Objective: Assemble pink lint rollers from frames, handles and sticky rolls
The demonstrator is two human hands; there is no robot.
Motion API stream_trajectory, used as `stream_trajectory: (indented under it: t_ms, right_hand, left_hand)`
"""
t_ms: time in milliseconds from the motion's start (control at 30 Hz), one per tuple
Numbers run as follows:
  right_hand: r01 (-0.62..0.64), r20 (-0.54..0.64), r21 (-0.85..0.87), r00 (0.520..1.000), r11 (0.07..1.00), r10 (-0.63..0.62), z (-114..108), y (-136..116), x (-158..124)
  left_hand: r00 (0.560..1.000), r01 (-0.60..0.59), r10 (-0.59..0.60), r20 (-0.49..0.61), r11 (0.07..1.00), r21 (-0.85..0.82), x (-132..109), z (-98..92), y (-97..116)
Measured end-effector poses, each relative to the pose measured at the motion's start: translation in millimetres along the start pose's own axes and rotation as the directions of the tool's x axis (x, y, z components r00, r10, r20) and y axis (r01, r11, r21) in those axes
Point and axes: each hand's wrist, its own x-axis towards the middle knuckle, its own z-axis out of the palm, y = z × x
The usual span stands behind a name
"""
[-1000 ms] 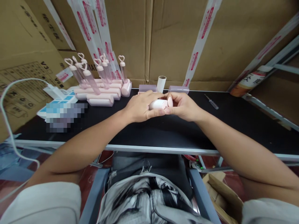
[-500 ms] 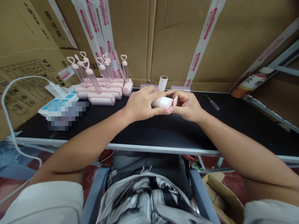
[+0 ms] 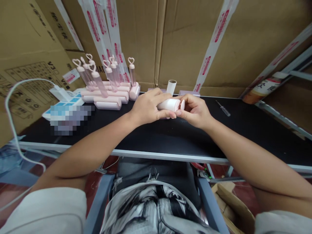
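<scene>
My left hand is wrapped over a white and pink cylinder above the black table. The cylinder lies nearly level, its open end towards the right. At that end my right hand pinches a small pink round cap, its thumb near the cylinder's rim. The cap sits tilted, with a narrow gap to the rim. What joins the two, if anything, is too small to tell. Directly behind the hands stands a white tube, its lower part hidden by them.
At the left back stand several pink pieces with clear tubes and heart-shaped tops. A power strip with a white cable is further left. A small screwdriver lies on the right, a bottle beyond it. Cardboard walls the back.
The cylinder has turned slightly in my left hand, showing more of its pink end. The cap's angle at the end has shifted a little. The whole view has moved slightly.
</scene>
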Motion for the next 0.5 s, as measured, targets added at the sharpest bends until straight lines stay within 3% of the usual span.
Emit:
stream_trajectory:
  t_ms: [133,500]
  right_hand:
    - [-0.097,-0.071,0.032,0.992,0.995,0.099,1.2,-5.5,-2.5]
    - [-0.07,-0.026,0.083,0.997,0.994,0.072,7.1,-1.4,-0.2]
  left_hand:
    - [0.999,0.0,0.002,-0.042,0.999,0.046,-1.8,1.7,-1.1]
    - [0.997,0.071,-0.068,-0.026,0.987,0.146,-4.0,5.4,-1.1]
